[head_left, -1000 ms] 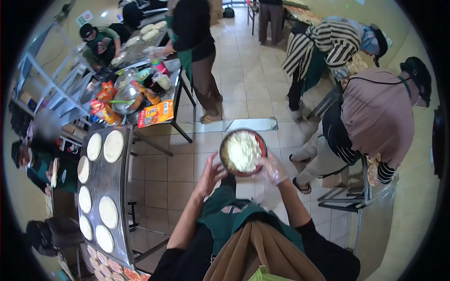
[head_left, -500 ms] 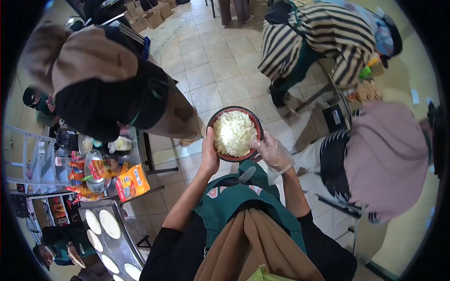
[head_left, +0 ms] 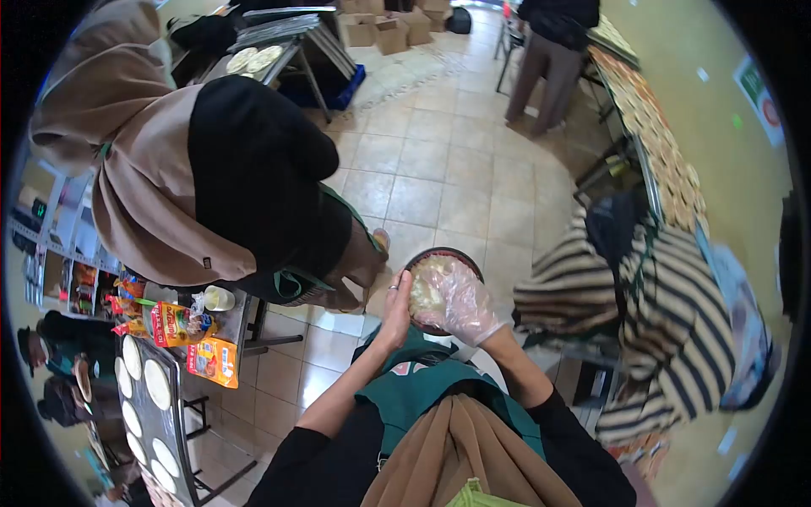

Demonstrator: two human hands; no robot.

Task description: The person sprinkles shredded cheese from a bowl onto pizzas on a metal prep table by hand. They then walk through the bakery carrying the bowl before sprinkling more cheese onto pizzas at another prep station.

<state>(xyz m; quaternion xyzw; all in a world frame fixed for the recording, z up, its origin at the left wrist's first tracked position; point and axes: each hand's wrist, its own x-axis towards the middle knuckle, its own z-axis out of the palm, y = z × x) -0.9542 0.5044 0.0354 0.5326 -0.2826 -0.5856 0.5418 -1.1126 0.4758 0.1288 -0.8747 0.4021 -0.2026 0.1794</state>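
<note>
A dark round bowl [head_left: 463,253] with a reddish inner rim is held in front of my green apron. White, crumbly shreds like grated cheese [head_left: 421,291] fill it. My left hand [head_left: 395,314] is wrapped around the bowl's left side, the thumb along the rim. In a clear plastic glove, my right hand [head_left: 467,304] lies over the shreds from the right, its fingers spread apart and touching them. The glove hides much of the bowl's right half, and the fingertips are partly blurred among the shreds.
A person in a brown headscarf [head_left: 169,186] stands close on my left; a person in stripes [head_left: 676,329] bends at my right. At left are orange packets [head_left: 213,362] and a metal tray [head_left: 176,406] of flat dough rounds. A long table [head_left: 646,127] of rounds runs along the right wall.
My right hand has moved from the bowl's right rim onto the shreds. The bowl sits lower and further right in view. My view has turned left, bringing in the long table.
</note>
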